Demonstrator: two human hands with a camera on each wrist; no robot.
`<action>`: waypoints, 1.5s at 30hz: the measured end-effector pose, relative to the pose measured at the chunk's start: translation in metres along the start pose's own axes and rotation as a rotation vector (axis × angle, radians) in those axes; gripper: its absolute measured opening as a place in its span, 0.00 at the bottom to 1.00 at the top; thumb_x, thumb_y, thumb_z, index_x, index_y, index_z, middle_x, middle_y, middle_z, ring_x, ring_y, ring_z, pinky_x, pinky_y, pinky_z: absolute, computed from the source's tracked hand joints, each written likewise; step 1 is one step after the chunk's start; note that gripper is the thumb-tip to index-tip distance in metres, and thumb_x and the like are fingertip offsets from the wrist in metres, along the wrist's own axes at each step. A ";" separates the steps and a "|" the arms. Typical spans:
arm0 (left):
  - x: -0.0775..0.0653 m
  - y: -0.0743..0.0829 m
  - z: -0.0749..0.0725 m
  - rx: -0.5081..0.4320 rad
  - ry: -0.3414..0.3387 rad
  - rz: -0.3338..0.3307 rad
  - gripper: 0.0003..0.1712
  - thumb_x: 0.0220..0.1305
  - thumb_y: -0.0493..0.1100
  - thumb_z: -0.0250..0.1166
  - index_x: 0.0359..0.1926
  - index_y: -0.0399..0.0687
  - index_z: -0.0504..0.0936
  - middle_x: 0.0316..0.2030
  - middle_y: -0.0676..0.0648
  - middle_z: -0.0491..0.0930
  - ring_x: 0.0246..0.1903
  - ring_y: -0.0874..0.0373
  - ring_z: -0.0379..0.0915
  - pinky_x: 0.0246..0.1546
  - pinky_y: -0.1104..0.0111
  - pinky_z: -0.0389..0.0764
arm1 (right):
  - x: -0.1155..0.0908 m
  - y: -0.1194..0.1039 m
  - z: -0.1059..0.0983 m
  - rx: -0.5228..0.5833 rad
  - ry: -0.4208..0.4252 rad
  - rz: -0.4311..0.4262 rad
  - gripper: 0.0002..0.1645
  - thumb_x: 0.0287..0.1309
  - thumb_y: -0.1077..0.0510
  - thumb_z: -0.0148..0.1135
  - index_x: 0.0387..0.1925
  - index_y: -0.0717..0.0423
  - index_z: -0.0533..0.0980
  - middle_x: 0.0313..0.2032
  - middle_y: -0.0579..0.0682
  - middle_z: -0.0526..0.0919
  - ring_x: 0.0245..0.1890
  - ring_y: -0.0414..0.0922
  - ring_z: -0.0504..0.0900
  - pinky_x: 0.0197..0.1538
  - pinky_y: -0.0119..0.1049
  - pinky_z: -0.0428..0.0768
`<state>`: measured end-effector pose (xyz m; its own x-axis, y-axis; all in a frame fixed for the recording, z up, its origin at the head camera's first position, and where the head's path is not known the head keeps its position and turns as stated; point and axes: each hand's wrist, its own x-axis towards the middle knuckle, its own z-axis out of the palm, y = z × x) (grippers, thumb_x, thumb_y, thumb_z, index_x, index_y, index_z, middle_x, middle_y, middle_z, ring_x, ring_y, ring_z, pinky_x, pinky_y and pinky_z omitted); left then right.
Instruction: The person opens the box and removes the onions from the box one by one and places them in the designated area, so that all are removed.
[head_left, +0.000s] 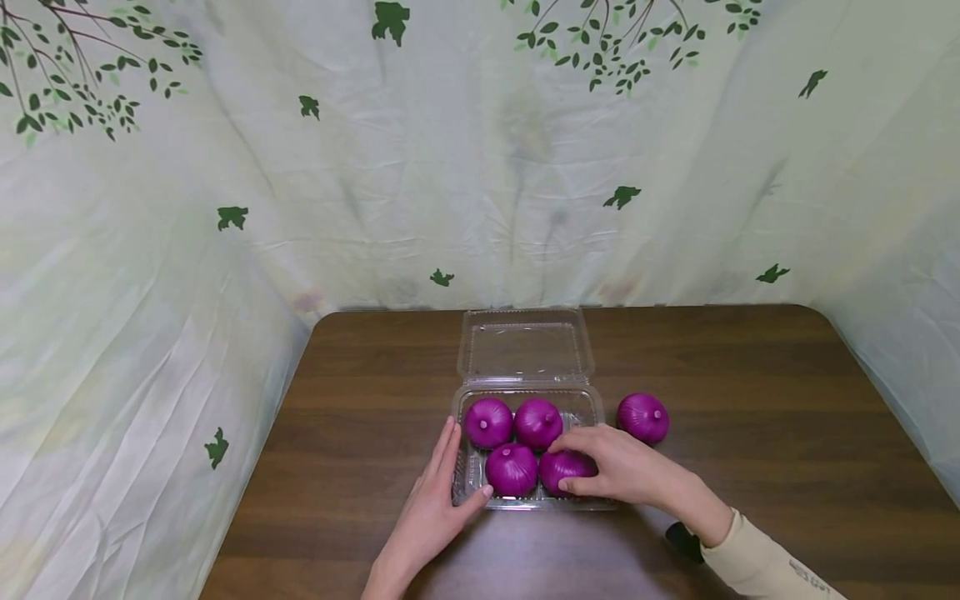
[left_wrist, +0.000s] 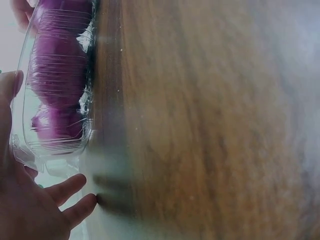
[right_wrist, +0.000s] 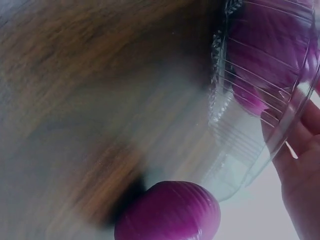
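A clear plastic clamshell container (head_left: 525, 503) lies on the table with several red onions in it. My right hand (head_left: 637, 471) reaches over its right side and grips the front-right onion (head_left: 564, 473) between thumb and fingers, inside the container. Beside that one sits the front-left onion (head_left: 512, 470); behind are the back-left onion (head_left: 487, 423) and another onion (head_left: 537, 423). My left hand (head_left: 431, 510) rests against the container's left side, fingers straight along the wall and thumb at the front rim. In the right wrist view, fingers (right_wrist: 280, 150) show through the clear wall.
One loose onion (head_left: 642, 418) sits on the wooden table (head_left: 360, 433), right of the container. The container's hinged lid (head_left: 527, 346) lies back towards the table's far edge. A leaf-printed cloth (head_left: 480, 167) hangs behind and at both sides.
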<state>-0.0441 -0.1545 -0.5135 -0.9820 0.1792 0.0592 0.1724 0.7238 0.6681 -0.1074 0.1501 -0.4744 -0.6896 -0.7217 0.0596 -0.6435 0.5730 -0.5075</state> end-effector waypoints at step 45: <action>0.000 0.000 0.000 -0.007 -0.011 -0.012 0.56 0.61 0.67 0.63 0.79 0.58 0.43 0.77 0.61 0.35 0.72 0.52 0.48 0.61 0.37 0.60 | 0.004 0.000 -0.012 0.183 -0.006 0.017 0.21 0.65 0.41 0.60 0.54 0.44 0.80 0.49 0.35 0.82 0.49 0.34 0.81 0.54 0.38 0.78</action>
<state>-0.0443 -0.1544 -0.5133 -0.9831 0.1780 0.0429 0.1600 0.7216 0.6735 -0.1141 0.1515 -0.4638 -0.6975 -0.7152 0.0449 -0.5603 0.5051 -0.6564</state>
